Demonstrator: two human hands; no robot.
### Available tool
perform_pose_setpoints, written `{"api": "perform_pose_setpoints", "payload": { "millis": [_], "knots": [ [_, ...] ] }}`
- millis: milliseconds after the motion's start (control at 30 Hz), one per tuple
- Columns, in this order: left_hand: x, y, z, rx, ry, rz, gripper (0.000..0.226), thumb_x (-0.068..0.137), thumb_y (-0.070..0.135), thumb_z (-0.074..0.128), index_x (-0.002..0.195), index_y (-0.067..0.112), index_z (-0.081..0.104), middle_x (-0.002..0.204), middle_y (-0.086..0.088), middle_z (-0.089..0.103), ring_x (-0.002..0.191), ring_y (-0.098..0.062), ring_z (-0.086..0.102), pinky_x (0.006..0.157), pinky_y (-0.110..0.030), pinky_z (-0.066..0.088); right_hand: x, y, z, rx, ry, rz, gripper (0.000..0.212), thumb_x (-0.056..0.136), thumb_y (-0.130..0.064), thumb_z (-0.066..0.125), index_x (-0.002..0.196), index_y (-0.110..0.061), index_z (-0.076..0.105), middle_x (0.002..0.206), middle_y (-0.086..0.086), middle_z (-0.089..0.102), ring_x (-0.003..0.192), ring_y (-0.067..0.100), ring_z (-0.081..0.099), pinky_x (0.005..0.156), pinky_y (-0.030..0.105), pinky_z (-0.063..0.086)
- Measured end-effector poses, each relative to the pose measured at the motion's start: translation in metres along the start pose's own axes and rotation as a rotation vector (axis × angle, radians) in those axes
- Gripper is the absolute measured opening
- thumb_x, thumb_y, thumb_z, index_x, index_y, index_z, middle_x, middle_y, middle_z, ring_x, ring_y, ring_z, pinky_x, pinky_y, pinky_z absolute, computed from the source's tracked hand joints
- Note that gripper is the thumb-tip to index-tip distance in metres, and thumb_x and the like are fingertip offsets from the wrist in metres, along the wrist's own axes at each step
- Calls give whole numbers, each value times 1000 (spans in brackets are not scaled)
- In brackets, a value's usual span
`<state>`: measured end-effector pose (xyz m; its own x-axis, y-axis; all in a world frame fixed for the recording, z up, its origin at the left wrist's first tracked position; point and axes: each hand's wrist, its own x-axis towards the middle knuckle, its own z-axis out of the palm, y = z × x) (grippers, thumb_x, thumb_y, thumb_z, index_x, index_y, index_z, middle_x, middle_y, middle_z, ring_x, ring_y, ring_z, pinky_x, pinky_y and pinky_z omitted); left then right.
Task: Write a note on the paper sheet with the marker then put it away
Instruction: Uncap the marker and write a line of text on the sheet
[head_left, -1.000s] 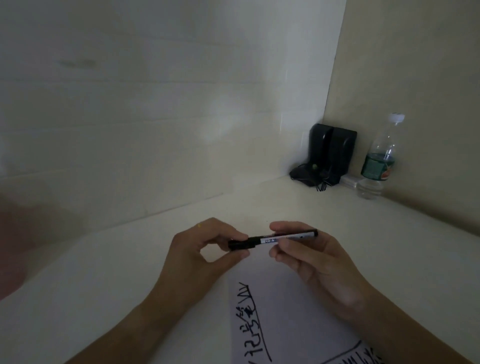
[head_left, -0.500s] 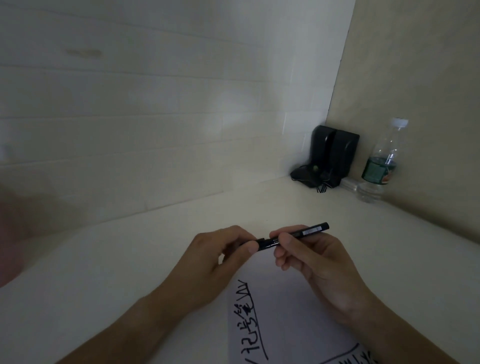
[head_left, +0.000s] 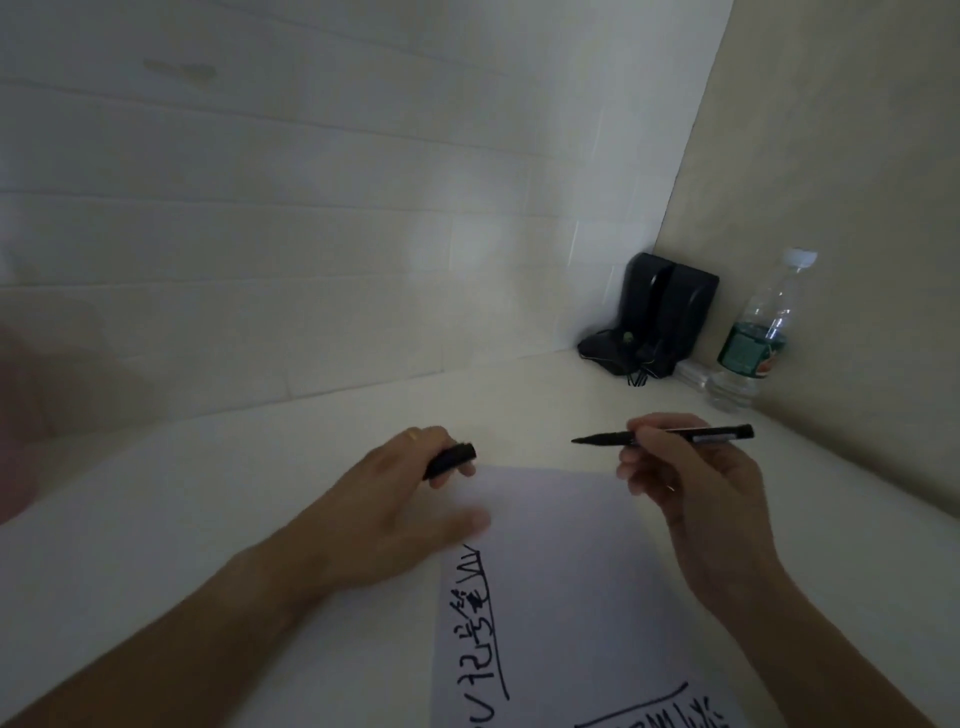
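Pinching the slim black marker (head_left: 670, 435) in my right hand (head_left: 691, 483), I hold it level above the pale desk (head_left: 218, 519), bare tip pointing left just past the far edge of the white paper sheet (head_left: 566, 571), which lies flat between my forearms with black writing along its left and near edges. My left hand (head_left: 400, 514) is curled round the short black marker cap (head_left: 451, 459), well apart from the tip, over the sheet's far left corner. Open desk stretches left and ahead, while dark speakers (head_left: 660, 317) and a clear plastic water bottle (head_left: 753, 338) crowd the far right corner.

Black marker (head_left: 670, 435), white paper sheet (head_left: 566, 571)
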<state>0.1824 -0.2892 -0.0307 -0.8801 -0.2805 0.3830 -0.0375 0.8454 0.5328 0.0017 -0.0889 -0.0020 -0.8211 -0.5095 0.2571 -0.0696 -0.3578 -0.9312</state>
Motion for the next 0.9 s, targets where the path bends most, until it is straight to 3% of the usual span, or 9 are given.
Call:
{"api": "perform_pose_setpoints", "payload": {
  "millis": [100, 233, 333, 567, 700, 800, 900],
  "knots": [
    [-4, -11, -1, 37, -100, 7, 56, 80, 66, 70, 124, 35, 55, 111, 10, 59, 101, -7, 58, 89, -30, 51, 10, -24, 8, 24, 57, -40, 16, 92, 0, 62, 80, -6, 70, 57, 7, 68, 52, 19, 63, 49, 24, 50],
    [-1, -20, 3, 99, -141, -39, 63, 79, 72, 67, 124, 31, 52, 114, 10, 59, 103, -10, 59, 91, -37, 52, 5, -13, 29, -162, -111, 49, 11, 91, 2, 64, 90, 1, 74, 66, 15, 73, 57, 23, 69, 54, 27, 57],
    [-3, -20, 7, 106, -113, -29, 61, 82, 65, 68, 127, 29, 50, 115, 10, 55, 104, -8, 54, 94, -34, 50, -6, 16, 25, -261, -137, 113, 9, 89, 5, 67, 90, 4, 75, 70, 19, 76, 63, 29, 71, 57, 29, 60],
    [0, -18, 14, 80, -106, 22, 51, 84, 49, 67, 123, 19, 52, 112, 1, 56, 102, -16, 54, 90, -40, 51, -9, 36, 20, -458, -146, 80, 6, 86, -1, 72, 82, -4, 76, 67, 18, 76, 59, 23, 70, 60, 32, 58],
    [-1, -19, 14, 69, -120, -5, 52, 84, 49, 69, 126, 24, 50, 114, 4, 55, 104, -14, 53, 94, -38, 49, -13, 35, 20, -476, -131, 80, 5, 85, -1, 73, 84, -1, 78, 69, 18, 78, 62, 24, 74, 62, 28, 62],
    [1, -16, 15, 66, -112, -31, 51, 81, 49, 70, 123, 26, 51, 112, 5, 55, 104, -13, 53, 94, -38, 49, -13, 35, 20, -541, -172, 74, 6, 83, -6, 75, 80, -8, 79, 70, 14, 78, 68, 30, 75, 67, 35, 63],
    [1, -14, 15, 79, -97, -39, 49, 83, 45, 73, 121, 22, 53, 110, 4, 56, 102, -13, 53, 93, -38, 48, -12, 35, 18, -577, -174, 97, 11, 81, -4, 72, 73, -10, 78, 64, 11, 76, 58, 19, 71, 61, 31, 58]
  ]
}}
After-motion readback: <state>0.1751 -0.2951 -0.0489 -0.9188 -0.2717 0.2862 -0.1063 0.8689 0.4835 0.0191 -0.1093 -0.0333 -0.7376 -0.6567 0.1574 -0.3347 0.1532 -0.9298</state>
